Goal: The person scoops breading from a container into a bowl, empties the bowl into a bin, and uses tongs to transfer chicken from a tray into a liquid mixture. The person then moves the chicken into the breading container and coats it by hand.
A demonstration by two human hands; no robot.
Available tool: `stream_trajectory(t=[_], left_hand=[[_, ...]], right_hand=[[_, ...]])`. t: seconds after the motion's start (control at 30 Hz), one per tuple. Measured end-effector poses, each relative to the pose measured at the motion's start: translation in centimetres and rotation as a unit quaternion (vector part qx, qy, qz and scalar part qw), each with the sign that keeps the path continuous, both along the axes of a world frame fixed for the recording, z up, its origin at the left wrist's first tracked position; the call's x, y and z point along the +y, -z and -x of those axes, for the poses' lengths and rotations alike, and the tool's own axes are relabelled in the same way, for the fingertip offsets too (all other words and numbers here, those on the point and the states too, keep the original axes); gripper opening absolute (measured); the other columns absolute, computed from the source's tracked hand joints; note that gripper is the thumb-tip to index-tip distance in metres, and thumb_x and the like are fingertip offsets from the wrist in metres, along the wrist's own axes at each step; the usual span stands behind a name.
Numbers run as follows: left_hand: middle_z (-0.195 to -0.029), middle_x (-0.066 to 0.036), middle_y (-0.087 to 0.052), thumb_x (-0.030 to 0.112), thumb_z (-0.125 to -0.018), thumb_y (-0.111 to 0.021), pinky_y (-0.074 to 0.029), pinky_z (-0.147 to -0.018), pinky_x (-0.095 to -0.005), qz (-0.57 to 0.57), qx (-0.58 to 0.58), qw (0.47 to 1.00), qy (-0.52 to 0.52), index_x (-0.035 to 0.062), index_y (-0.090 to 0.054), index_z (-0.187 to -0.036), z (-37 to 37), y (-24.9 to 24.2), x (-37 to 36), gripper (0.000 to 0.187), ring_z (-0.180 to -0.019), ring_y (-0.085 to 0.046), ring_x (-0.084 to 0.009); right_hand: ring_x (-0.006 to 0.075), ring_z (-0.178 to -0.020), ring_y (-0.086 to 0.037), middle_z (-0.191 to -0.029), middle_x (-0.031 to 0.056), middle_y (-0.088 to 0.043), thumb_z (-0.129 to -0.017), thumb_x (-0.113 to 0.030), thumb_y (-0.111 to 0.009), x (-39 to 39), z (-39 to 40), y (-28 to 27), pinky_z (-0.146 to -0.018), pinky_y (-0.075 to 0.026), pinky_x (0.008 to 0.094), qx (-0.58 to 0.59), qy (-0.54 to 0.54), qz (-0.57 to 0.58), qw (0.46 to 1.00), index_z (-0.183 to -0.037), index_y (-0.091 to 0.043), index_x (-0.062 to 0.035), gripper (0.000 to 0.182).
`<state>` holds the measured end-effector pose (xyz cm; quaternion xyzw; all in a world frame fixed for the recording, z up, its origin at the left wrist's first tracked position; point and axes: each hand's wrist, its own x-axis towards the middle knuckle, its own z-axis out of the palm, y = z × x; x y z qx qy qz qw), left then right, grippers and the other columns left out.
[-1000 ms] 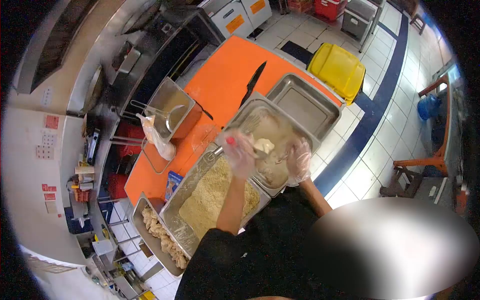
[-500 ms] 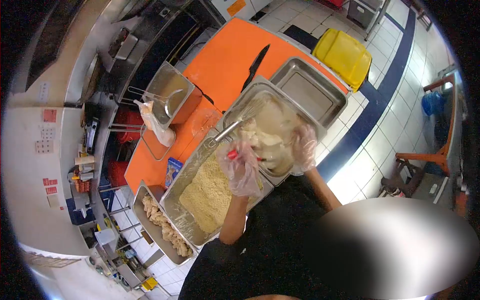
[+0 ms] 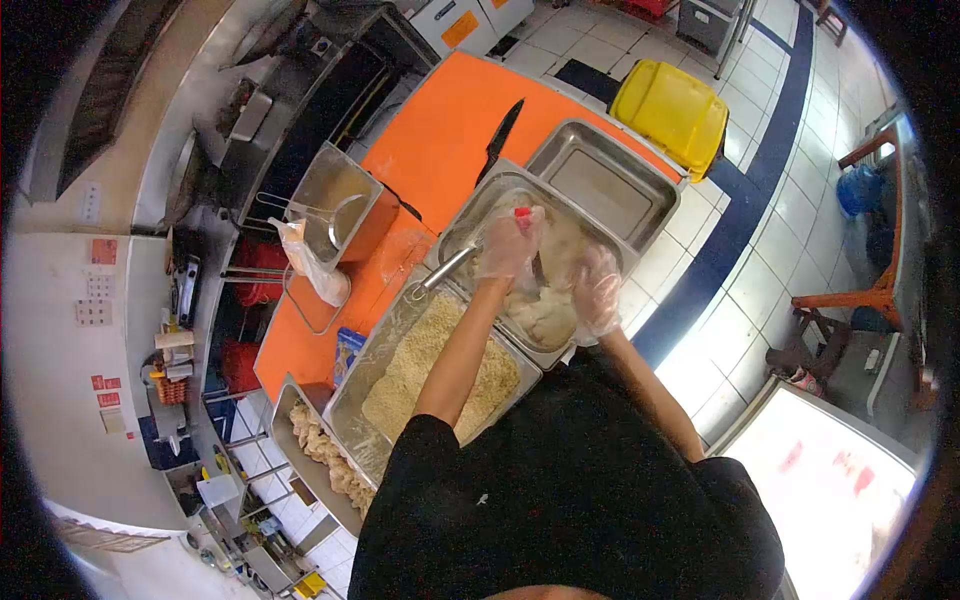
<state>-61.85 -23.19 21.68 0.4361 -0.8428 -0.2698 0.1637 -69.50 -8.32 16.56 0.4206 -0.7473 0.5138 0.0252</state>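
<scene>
My left hand, in a clear plastic glove, is closed round a red-handled tool over the batter pan. A narrow dark part of the tool shows below the fist. My right hand, gloved too, is at the pan's right side with its fingers blurred, beside a pale batter-coated lump. Thin whitish batter fills the metal pan around them. A whisk leans on the rim, left of my left hand. Under my left forearm is a pan of yellowish crumbs.
A shallow metal tray adjoins the batter pan. A black knife lies on the orange table. Further left are a deep container with a strainer, a plastic bag and a tray of pale pieces. A yellow lid stands beyond.
My left hand has moved from above the crumbs up and right over the batter, still with the red-handled tool. My right hand has shifted slightly; the camera view has moved too.
</scene>
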Motion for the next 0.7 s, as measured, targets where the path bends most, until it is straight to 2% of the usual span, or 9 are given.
stream_trajectory(t=[0.07,0.1,0.27,0.33,0.47,0.53,0.57,0.63,0.7], left_hand=[[-0.069,-0.022,-0.059,0.036,-0.087,-0.058,-0.042,-0.055,-0.0432,0.004,-0.045,0.999,-0.025,-0.0034,-0.056,-0.074,0.0,1.6,-0.7,0.041,-0.061,-0.057,-0.0338],[-0.069,-0.019,-0.059,0.036,-0.088,-0.057,-0.042,-0.057,-0.0419,0.013,0.050,0.997,-0.056,-0.0029,-0.055,-0.077,-0.3,4.9,-2.2,0.040,-0.062,-0.057,-0.0305],[-0.069,-0.007,-0.055,0.035,-0.092,-0.053,-0.043,-0.061,-0.0364,-0.007,0.186,0.972,-0.146,0.0013,-0.052,-0.083,-0.7,-1.6,-3.1,0.035,-0.063,-0.052,-0.0198],[-0.074,-0.007,-0.056,0.037,-0.086,-0.061,-0.045,-0.060,-0.0360,-0.085,0.341,0.908,-0.229,0.0027,-0.051,-0.078,-1.9,-4.2,-2.7,0.037,-0.063,-0.052,-0.0190],[-0.070,-0.002,-0.044,0.029,-0.098,-0.041,-0.038,-0.065,-0.0254,-0.145,0.488,0.853,-0.113,0.0079,-0.044,-0.089,-3.9,-6.0,2.2,0.024,-0.070,-0.041,-0.0117],[-0.067,-0.002,-0.041,0.035,-0.099,-0.038,-0.036,-0.064,-0.0244,-0.441,0.648,0.578,-0.228,0.0097,-0.039,-0.086,-4.7,-1.7,3.6,0.029,-0.072,-0.041,-0.0099],[-0.067,-0.002,-0.041,0.035,-0.099,-0.038,-0.036,-0.064,-0.0244,-0.438,0.650,0.576,-0.231,0.0097,-0.039,-0.086,-6.0,2.3,3.2,0.029,-0.072,-0.041,-0.0099],[-0.073,-0.001,-0.044,0.038,-0.099,-0.036,-0.037,-0.066,-0.0266,-0.191,0.409,0.889,-0.068,0.0107,-0.037,-0.083,-8.1,9.7,2.0,0.032,-0.071,-0.041,-0.0104],[-0.074,-0.001,-0.045,0.038,-0.098,-0.038,-0.038,-0.069,-0.0276,-0.175,0.376,0.902,-0.120,0.0111,-0.036,-0.082,-8.4,5.7,3.1,0.031,-0.071,-0.041,-0.0112]], right_hand=[[0.0389,-0.091,-0.050,-0.089,0.0170,-0.054,-0.074,0.000,-0.054,-0.2,-0.1,-0.1,-0.078,-0.041,0.0467,-0.014,-0.002,-0.003,1.000,-0.088,-0.056,-0.0064,0.016],[0.0387,-0.092,-0.050,-0.090,0.0168,-0.054,-0.074,0.000,-0.054,-0.2,-0.1,-0.1,-0.078,-0.041,0.0467,-0.027,-0.003,-0.009,1.000,-0.088,-0.057,-0.0064,0.016],[0.0382,-0.095,-0.051,-0.094,0.0166,-0.055,-0.074,0.000,-0.055,0.1,-0.1,1.1,-0.081,-0.042,0.0461,0.006,0.006,-0.017,1.000,-0.088,-0.057,-0.0062,0.016],[0.0381,-0.096,-0.051,-0.095,0.0167,-0.056,-0.074,-0.001,-0.055,0.0,0.1,1.2,-0.082,-0.042,0.0461,0.020,0.004,-0.033,0.999,-0.089,-0.057,-0.0062,0.016],[0.0410,-0.102,-0.049,-0.105,0.0212,-0.055,-0.077,-0.003,-0.054,0.4,0.2,1.3,-0.090,-0.039,0.0489,-0.053,-0.029,-0.068,0.996,-0.100,-0.056,-0.0038,0.023],[0.0407,-0.102,-0.049,-0.104,0.0207,-0.055,-0.077,-0.002,-0.053,0.2,0.0,1.3,-0.090,-0.039,0.0490,-0.051,-0.023,-0.044,0.997,-0.100,-0.056,-0.0041,0.023],[0.0405,-0.102,-0.049,-0.104,0.0204,-0.055,-0.076,-0.001,-0.053,0.3,0.0,0.9,-0.090,-0.039,0.0488,-0.054,-0.025,-0.041,0.997,-0.100,-0.056,-0.0043,0.025],[0.0402,-0.102,-0.049,-0.104,0.0200,-0.055,-0.076,0.000,-0.052,0.1,0.1,1.7,-0.090,-0.039,0.0487,-0.057,-0.023,-0.040,0.997,-0.101,-0.056,-0.0045,0.026],[0.0398,-0.103,-0.049,-0.105,0.0196,-0.055,-0.075,0.002,-0.050,-0.1,-0.4,4.5,-0.091,-0.038,0.0481,-0.021,0.024,-0.055,0.998,-0.105,-0.055,-0.0042,0.030]])
